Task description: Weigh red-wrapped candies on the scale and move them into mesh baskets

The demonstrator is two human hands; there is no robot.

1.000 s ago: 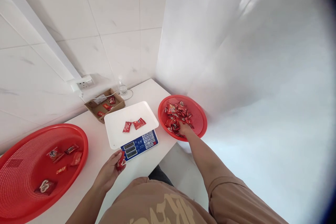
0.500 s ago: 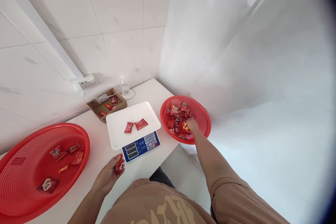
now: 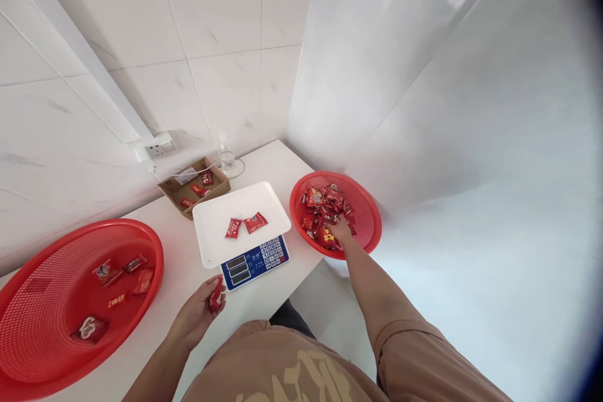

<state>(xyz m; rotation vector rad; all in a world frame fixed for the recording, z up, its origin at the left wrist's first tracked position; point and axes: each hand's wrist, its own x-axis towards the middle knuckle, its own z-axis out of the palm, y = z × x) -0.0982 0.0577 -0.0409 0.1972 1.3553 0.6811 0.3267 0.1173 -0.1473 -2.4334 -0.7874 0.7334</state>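
Note:
My left hand (image 3: 200, 308) is closed around a small red wrapped packet (image 3: 216, 296), just off the near left corner of the digital scale (image 3: 257, 267). Two red packets, one of them a wrapped snack (image 3: 255, 222), lie on the scale's white tray (image 3: 211, 235). Over on the right, my right hand (image 3: 340, 230) reaches into a red mesh basket (image 3: 370, 226). Its fingers are spread over a heap of red wrapped packets (image 3: 316, 196) and touch them; the fingertips are partly hidden among the wrappers.
A larger red basket (image 3: 153, 245) with several packets stands at the left. Behind the scale is an open cardboard box (image 3: 174, 191) with a few packets, beside a clear bottle (image 3: 227, 157) and a white cable. Walls border the white table (image 3: 268, 160).
My right hand has shifted slightly left in the basket, its fingers now spread over the packets. My left hand still holds its packet; the view has moved slightly.

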